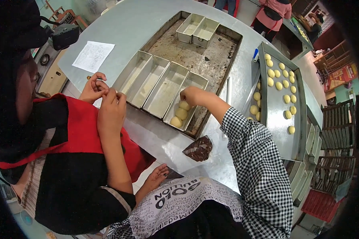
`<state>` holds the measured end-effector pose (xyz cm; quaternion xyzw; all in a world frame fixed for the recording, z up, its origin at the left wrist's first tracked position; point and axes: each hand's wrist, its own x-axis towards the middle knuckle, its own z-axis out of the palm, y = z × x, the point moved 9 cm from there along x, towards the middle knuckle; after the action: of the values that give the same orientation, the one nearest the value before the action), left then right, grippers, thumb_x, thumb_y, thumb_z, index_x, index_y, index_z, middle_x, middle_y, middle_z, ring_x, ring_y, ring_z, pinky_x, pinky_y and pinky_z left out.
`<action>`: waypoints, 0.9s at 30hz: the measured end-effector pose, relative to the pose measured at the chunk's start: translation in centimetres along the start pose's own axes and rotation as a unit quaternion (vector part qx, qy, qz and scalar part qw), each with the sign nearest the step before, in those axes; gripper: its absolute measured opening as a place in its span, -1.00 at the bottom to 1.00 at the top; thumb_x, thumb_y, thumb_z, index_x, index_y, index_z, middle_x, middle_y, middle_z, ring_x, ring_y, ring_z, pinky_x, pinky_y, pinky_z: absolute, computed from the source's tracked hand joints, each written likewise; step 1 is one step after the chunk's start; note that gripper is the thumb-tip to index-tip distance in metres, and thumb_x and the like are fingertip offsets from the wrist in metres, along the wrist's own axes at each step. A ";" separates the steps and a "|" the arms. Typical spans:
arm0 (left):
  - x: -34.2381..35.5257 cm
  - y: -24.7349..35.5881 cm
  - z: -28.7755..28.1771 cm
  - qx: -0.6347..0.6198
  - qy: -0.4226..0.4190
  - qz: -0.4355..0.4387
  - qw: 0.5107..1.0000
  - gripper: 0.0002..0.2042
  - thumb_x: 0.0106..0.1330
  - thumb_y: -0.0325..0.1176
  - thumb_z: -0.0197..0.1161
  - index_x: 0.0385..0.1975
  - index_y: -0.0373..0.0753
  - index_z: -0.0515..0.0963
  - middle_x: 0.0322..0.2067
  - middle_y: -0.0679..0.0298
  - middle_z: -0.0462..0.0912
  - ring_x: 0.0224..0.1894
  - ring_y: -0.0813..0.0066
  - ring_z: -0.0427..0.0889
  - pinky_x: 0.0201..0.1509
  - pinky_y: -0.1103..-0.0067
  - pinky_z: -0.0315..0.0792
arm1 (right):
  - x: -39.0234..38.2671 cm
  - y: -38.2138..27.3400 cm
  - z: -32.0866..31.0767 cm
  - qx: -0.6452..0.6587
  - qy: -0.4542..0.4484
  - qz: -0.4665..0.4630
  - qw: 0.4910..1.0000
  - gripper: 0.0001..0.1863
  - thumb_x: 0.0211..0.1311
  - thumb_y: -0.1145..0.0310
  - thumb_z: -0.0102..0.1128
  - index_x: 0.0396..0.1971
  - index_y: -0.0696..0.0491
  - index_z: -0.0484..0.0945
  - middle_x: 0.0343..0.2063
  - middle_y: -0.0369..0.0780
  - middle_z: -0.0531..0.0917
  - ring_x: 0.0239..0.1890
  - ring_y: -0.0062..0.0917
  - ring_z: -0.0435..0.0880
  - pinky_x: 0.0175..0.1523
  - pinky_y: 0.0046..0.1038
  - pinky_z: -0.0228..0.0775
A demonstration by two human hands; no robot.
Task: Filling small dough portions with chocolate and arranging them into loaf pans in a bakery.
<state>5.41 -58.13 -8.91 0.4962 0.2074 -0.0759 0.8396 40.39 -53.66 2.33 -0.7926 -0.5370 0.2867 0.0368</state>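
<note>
My right hand (pixel 191 95) reaches into the rightmost of a row of rectangular loaf tins (pixel 202 83), its fingers curled over the uppermost dough ball (pixel 184 105). Below it in that tin lie two more pale yellow dough balls, touching in a line. The fingertips are partly hidden against the tin. My left hand (pixel 157 178) is low by the table edge, fingers stretched out and holding nothing. A cone-shaped clear bag of dark brown filling (pixel 199 148) lies on a plastic sheet (pixel 223 167) between my arms.
The tins stand on a large dark baking tray (pixel 223 59), with two more tins (pixel 205 32) at its far end. A metal tray (pixel 279 103) of dough balls is at right. At left, a co-worker's hands (pixel 111 103) meet near the tins, beside a written paper sheet (pixel 93 55).
</note>
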 end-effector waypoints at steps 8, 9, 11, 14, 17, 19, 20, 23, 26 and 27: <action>-0.2 -3.5 -1.8 -0.004 0.000 0.000 1.000 -0.46 0.27 -0.60 0.00 0.27 -0.26 0.07 0.14 0.22 0.26 0.17 0.44 0.29 0.23 0.55 0.17 | -1.8 0.6 -2.3 -0.034 0.060 0.019 0.997 -0.74 -0.05 0.42 0.13 -0.26 0.01 0.54 -0.32 -0.11 0.63 -0.19 -0.21 0.59 -0.14 -0.31 0.42; -0.1 -3.6 -1.8 -0.003 -0.001 0.000 1.000 -0.46 0.26 -0.61 0.00 0.27 -0.26 0.07 0.14 0.22 0.26 0.17 0.44 0.29 0.23 0.55 0.17 | -1.8 0.6 -2.2 -0.034 0.060 0.020 0.997 -0.74 -0.05 0.42 0.13 -0.26 0.01 0.54 -0.32 -0.11 0.63 -0.19 -0.21 0.59 -0.14 -0.31 0.42; 0.0 -3.9 -1.8 -0.002 -0.004 -0.001 1.000 -0.45 0.26 -0.61 0.00 0.27 -0.26 0.07 0.13 0.23 0.26 0.17 0.44 0.29 0.23 0.55 0.17 | -1.6 1.1 -1.2 -0.066 0.042 0.030 0.996 -0.75 -0.02 0.39 0.09 -0.27 0.00 0.55 -0.32 -0.12 0.63 -0.18 -0.21 0.59 -0.13 -0.30 0.41; 0.2 -3.9 -1.8 0.007 -0.006 0.004 1.000 -0.45 0.26 -0.62 0.00 0.27 -0.26 0.07 0.13 0.23 0.26 0.17 0.44 0.29 0.23 0.55 0.16 | -2.0 1.4 -2.7 -0.056 0.141 0.013 0.988 -0.79 -0.02 0.38 0.11 -0.31 0.01 0.58 -0.32 -0.13 0.64 -0.22 -0.24 0.60 -0.15 -0.28 0.41; 0.1 -2.8 -1.5 0.003 -0.014 0.045 0.999 -0.47 0.27 -0.59 0.00 0.26 -0.29 0.07 0.14 0.20 0.27 0.17 0.44 0.28 0.25 0.53 0.15 | -1.5 0.0 -0.9 -0.162 0.100 0.006 0.982 -0.85 -0.04 0.39 0.09 -0.43 -0.05 0.61 -0.34 -0.25 0.65 -0.28 -0.37 0.60 -0.04 -0.33 0.32; 0.1 0.0 0.3 0.024 -0.011 0.015 1.000 -0.48 0.28 -0.57 0.00 0.25 -0.30 0.08 0.14 0.18 0.26 0.17 0.43 0.28 0.26 0.53 0.14 | -3.5 0.6 -2.4 -0.173 0.196 -0.009 0.965 -0.85 -0.03 0.40 0.08 -0.43 -0.03 0.61 -0.37 -0.23 0.64 -0.30 -0.33 0.59 -0.07 -0.31 0.33; -0.3 1.7 1.4 0.033 -0.006 0.001 0.999 -0.49 0.28 -0.56 0.00 0.25 -0.31 0.08 0.15 0.17 0.26 0.18 0.43 0.28 0.26 0.52 0.14 | -5.3 0.6 -3.6 -0.181 0.285 -0.029 0.941 -0.84 -0.02 0.41 0.06 -0.44 -0.01 0.61 -0.40 -0.21 0.64 -0.32 -0.30 0.58 -0.10 -0.29 0.35; -2.2 4.4 2.5 0.050 0.020 -0.001 0.999 -0.52 0.30 -0.49 0.00 0.22 -0.33 0.11 0.15 0.11 0.29 0.16 0.44 0.29 0.26 0.53 0.14 | -13.8 0.4 -9.2 -0.071 0.363 -0.010 0.929 -0.85 0.04 0.37 0.04 -0.50 0.06 0.59 -0.50 -0.10 0.58 -0.36 -0.19 0.54 -0.22 -0.21 0.36; -2.2 3.3 2.0 0.020 0.020 0.006 1.000 -0.53 0.29 -0.48 0.02 0.21 -0.31 0.14 0.12 0.14 0.34 0.12 0.49 0.34 0.18 0.58 0.22 | -24.8 7.4 -10.8 0.027 0.436 0.118 0.892 -0.81 0.12 0.33 0.06 -0.51 0.13 0.56 -0.50 -0.08 0.59 -0.34 -0.17 0.54 -0.21 -0.22 0.37; -1.4 2.6 2.4 0.019 0.005 -0.003 1.000 -0.53 0.29 -0.48 0.02 0.21 -0.31 0.14 0.12 0.14 0.34 0.12 0.49 0.34 0.18 0.58 0.22 | -28.8 10.3 -10.1 -0.037 0.468 0.156 0.869 -0.86 0.09 0.39 0.07 -0.51 0.14 0.55 -0.49 -0.07 0.57 -0.32 -0.16 0.53 -0.19 -0.22 0.36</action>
<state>5.72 -58.96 -5.23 0.5120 0.2118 -0.0800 0.8286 46.46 -80.61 18.93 -0.9082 -0.3362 -0.1354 0.2092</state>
